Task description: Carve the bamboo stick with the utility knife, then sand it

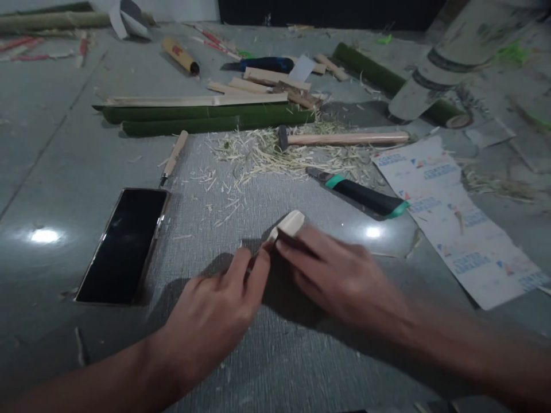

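Observation:
A pale, pointed piece of wood or bamboo (294,222) juts up from between the two hands. At its lower end the fingers of my left hand (221,301) are pinched together on it. My right hand (340,269), slightly blurred, is closed on a dark, flat piece (297,242), perhaps folded sandpaper, which lies against the pale piece. The fingertips of both hands nearly meet, and the right fingers hide part of the pale piece.
A phone (124,246) lies left. Beyond the hands are a green-black cutter (365,194), a hammer (348,139), shavings (258,158), split green bamboo (181,119) and a wooden-handled tool (175,155). Printed paper (456,223) lies right.

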`<state>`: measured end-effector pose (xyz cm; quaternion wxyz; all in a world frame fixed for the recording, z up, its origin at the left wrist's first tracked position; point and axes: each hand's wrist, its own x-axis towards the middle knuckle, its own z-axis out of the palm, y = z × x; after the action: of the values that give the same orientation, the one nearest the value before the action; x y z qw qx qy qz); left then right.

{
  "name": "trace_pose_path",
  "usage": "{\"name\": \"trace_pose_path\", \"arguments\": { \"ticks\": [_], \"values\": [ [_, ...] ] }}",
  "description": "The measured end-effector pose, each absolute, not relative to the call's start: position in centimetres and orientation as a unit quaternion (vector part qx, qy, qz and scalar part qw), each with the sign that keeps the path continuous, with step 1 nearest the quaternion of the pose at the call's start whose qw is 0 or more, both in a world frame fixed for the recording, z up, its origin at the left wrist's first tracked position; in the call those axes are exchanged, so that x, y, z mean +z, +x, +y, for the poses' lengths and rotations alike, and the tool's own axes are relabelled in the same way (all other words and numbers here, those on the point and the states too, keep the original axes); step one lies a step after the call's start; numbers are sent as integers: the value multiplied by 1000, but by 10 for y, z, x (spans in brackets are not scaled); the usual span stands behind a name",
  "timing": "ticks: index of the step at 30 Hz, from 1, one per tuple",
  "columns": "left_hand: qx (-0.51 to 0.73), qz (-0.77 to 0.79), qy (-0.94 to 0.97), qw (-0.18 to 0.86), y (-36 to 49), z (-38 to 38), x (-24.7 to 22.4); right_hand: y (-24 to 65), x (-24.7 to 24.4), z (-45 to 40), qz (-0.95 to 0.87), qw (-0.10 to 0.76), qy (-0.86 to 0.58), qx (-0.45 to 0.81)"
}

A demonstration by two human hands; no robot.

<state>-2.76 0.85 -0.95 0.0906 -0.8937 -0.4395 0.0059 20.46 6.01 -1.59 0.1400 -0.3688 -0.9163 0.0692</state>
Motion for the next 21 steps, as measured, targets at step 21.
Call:
{"name": "trace_pose_path", "arguments": {
  "ticks": [21],
  "values": [
    [12,-444,-889,108,-29,9,-14,206,-15,60,-899,149,-406,66]
  ]
}}
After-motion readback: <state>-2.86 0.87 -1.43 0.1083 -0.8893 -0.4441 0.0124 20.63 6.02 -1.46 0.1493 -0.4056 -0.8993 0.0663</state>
